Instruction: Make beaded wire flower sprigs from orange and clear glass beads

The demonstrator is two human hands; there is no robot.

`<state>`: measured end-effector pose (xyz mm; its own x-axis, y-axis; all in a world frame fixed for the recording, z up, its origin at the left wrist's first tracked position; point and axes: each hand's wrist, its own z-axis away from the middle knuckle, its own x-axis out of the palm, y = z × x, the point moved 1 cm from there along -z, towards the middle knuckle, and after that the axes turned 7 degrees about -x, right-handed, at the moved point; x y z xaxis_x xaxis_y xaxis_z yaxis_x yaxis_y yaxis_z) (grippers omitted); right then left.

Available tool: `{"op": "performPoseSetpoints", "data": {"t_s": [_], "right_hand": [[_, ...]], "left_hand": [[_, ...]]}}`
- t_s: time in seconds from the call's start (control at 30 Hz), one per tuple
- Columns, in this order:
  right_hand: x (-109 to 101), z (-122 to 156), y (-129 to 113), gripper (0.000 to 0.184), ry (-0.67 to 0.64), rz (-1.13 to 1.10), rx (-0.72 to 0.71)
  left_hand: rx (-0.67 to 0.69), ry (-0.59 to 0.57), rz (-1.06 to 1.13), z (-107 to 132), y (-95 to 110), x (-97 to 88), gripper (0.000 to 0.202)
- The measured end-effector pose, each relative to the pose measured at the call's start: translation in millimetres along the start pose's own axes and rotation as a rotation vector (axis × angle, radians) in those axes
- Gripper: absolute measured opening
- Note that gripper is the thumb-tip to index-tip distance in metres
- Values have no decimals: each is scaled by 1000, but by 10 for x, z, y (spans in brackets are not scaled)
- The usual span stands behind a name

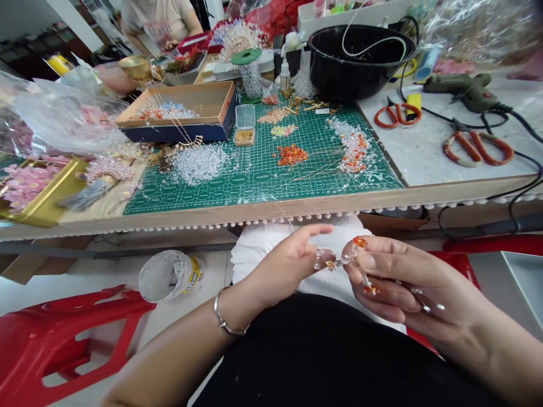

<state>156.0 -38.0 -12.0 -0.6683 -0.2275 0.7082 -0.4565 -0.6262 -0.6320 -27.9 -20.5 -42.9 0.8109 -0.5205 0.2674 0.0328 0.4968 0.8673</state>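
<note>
Left hand (284,268) and right hand (407,282) both pinch a beaded wire (341,261), held lower centre of frame, below the desk (263,204). Step judged as shaping the strand; next move calls for steady finger control at the bead joints.

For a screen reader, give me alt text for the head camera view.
Two bare hands hold a wire strung with clear and orange beads above a workbench, where a green cutting mat carries loose bead piles beside orange-handled scissors and a glue gun.
</note>
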Motion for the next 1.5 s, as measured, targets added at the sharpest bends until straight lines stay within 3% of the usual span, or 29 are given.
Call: {"op": "performPoseSetpoints", "data": {"t_s": [0.1,0.23,0.33,0.43,0.47,0.5,0.57,0.63,0.67,0.7,0.77,0.83,0.9,1.07,1.23,1.37,1.5], "right_hand": [[-16,5,62,23,-32,-22,72],[-90,32,136,21,-31,-46,150],[-127,70,152,22,-35,-54,173],[-139,83,137,22,-27,-64,163],[-143,77,131,21,-23,-66,158],[-149,69,125,21,-18,-68,156],[-165,46,120,22,-12,-64,158],[-175,24,121,22,-8,-52,170],[-174,15,122,22,-9,-43,180],[-167,9,122,22,-11,-33,194],[-144,7,119,23,-23,-11,233],[-122,19,113,24,-34,8,268],[-123,39,108,25,-34,15,285],[-192,60,123,25,-14,15,282],[-183,35,132,25,-4,12,282],[-173,14,151,25,-15,1,281],[-180,6,166,25,-9,-16,266]], "left_hand": [[89,46,24,-130,27,-90,86],[264,39,-100,-197,212,-226,98],[270,-23,-278,-190,374,-363,87],[135,-127,-462,-129,487,-537,64],[125,-105,-515,-87,525,-588,57],[163,-25,-564,-31,570,-624,51],[369,297,-641,130,695,-619,39],[627,661,-714,328,848,-487,25],[701,734,-769,408,921,-383,19],[741,715,-872,462,986,-267,14],[753,419,-1100,480,1069,-54,10],[644,134,-1221,417,1078,58,11],[520,12,-1288,336,1044,71,14],[311,8,-1283,287,982,9,18],[139,-116,-1178,250,951,13,14],[186,-118,-1144,157,886,-26,12],[203,-215,-1114,119,835,-40,13]]}}
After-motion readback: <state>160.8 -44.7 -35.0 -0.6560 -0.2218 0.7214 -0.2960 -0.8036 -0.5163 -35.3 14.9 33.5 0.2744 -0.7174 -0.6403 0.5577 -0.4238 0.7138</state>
